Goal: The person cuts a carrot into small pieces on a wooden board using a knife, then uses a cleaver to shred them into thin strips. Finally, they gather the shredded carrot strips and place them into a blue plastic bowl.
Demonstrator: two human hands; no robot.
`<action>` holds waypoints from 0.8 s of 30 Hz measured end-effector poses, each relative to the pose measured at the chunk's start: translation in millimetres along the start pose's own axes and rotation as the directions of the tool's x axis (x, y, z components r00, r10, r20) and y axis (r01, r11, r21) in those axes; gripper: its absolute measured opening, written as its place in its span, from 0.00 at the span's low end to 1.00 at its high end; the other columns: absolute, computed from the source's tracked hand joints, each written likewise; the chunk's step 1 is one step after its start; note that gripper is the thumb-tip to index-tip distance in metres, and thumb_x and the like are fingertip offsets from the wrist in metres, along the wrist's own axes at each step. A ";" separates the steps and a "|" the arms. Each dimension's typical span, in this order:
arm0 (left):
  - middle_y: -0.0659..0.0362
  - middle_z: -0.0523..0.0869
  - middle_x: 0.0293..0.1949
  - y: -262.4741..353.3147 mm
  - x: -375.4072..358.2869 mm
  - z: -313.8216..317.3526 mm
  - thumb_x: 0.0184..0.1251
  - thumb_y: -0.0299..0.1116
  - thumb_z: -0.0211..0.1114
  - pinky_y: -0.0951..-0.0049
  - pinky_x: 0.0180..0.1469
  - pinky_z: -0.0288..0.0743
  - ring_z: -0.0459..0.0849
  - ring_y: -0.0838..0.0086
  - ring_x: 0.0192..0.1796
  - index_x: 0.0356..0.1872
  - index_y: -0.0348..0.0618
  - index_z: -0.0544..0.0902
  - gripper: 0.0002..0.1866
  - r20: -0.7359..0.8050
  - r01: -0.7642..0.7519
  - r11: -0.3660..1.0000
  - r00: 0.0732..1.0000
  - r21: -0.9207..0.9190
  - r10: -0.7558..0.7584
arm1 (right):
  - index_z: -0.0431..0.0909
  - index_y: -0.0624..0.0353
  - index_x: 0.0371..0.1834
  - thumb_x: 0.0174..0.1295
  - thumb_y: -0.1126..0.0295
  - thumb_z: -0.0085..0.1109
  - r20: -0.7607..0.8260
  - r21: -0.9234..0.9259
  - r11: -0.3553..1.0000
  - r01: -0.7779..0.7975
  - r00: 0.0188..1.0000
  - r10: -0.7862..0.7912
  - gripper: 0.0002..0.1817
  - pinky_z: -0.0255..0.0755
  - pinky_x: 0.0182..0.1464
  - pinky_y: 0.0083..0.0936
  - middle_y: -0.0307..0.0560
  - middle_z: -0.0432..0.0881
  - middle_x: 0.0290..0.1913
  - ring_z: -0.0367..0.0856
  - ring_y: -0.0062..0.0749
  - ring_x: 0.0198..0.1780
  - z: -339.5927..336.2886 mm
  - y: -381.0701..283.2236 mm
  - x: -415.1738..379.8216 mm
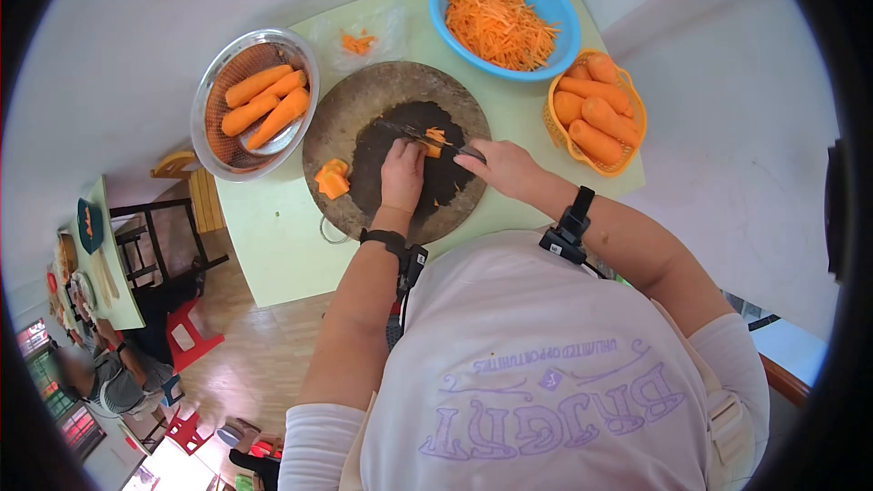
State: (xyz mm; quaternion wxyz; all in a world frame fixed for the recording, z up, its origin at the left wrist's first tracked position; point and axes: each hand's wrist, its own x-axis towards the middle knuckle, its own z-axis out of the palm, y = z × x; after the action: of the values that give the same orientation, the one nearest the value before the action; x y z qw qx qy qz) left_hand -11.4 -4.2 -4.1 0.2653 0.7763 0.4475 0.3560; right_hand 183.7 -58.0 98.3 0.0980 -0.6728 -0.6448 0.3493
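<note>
The right hand [502, 166] is wrapped round the handle of a dark knife [416, 134], whose blade reaches leftward past the fingers of the left hand [401, 178]. That left hand is bent inward beside a carrot piece [433, 152], near the middle of the round chopping board [391, 84]; I can't tell whether it pinches the piece or only presses it. Fine shreds [436, 135] lie just beyond.

To cut well here, I'd tuck the left fingertips back, let the knuckles guide the blade, and keep the piece on a flat side (the dark centre looks wet, so slipping seems a real risk). Short, even strokes should keep the strips matching.

As for edges, carrot chunks [333, 179] sit near the board's left rim and could get nudged off. The steel basin [227, 171] crowds that side, and the blue basin [523, 75] stands close beyond the far right. The roomiest stretch of desk [259, 250] is at the near left, while the yellow basket [551, 125] leaves the right hand a modest gap, so I'd keep that elbow low and draw the knife inward
</note>
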 end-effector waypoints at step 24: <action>0.52 0.81 0.37 0.8 1.5 -0.2 0.63 0.25 0.66 0.61 0.40 0.79 0.83 0.53 0.39 0.36 0.41 0.82 0.03 -0.014 0.002 0.999 1.000 0.042 -0.001 | 0.80 0.62 0.44 0.71 0.44 0.49 0.012 -0.066 0.998 0.009 1.000 -0.008 0.27 0.76 0.42 0.45 0.60 0.84 0.33 0.83 0.56 0.38 -11.8 -11.9 -9.2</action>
State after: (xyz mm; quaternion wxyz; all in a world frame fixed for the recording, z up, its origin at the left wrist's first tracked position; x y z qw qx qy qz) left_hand -10.6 -3.3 -3.0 0.2460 0.7790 0.4573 0.3515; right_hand 181.9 -61.1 117.1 0.0731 -0.6709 -0.6593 0.3314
